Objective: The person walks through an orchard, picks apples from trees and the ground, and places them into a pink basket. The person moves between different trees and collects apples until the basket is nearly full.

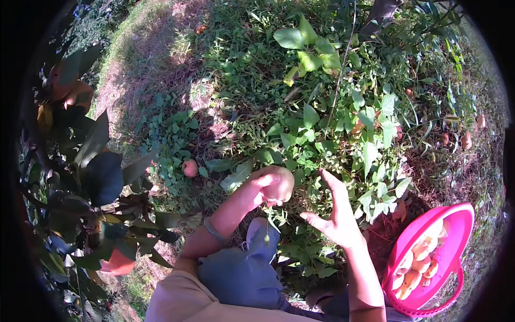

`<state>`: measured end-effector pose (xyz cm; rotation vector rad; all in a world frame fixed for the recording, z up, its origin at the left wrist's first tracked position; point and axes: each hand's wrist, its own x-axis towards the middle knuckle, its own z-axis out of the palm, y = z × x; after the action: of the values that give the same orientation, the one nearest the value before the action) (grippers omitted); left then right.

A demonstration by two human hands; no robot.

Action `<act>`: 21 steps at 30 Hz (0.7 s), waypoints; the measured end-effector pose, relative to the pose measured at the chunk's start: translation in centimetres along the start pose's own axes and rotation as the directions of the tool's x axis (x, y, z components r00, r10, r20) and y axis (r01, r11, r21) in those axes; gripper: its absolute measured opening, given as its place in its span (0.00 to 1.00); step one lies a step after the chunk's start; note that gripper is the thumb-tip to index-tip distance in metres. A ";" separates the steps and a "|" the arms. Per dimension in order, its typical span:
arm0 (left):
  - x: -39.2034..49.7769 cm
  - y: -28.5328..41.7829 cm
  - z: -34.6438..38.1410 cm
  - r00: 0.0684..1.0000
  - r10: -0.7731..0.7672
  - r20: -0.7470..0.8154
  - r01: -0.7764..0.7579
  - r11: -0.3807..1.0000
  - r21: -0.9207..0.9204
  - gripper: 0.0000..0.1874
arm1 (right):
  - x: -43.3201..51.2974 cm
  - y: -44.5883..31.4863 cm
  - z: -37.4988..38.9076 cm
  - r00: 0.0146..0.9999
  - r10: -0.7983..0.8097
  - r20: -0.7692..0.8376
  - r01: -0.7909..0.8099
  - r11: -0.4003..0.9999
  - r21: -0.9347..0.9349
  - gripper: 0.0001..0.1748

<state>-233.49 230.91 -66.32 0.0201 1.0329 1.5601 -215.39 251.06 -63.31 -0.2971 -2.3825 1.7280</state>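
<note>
My left hand is closed around a pale, round apple, with a thin grass stem hanging below it. My right hand is to the right of it, thumb and fingers spread, holding nothing, over leafy weeds. By my right forearm, a bright pink plastic basket with a handle leans at an angle. Several pale yellow and reddish fruits lie inside it.
Dark leafy branches with red apples hang close on the left. A fallen apple lies in the weeds beyond my left hand, and more fruits lie at the right. A tree trunk stands at the top right.
</note>
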 end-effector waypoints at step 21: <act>-1.6 0.5 1.8 0.934 -0.063 -0.353 0.173 0.941 0.290 0.23 | 1.9 -3.9 7.7 0.987 -0.118 -0.114 0.116 0.993 -0.025 0.52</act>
<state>-232.44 230.71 -64.07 -0.0921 1.5248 1.2968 -219.49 243.37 -61.88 -0.2472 -2.2873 1.5941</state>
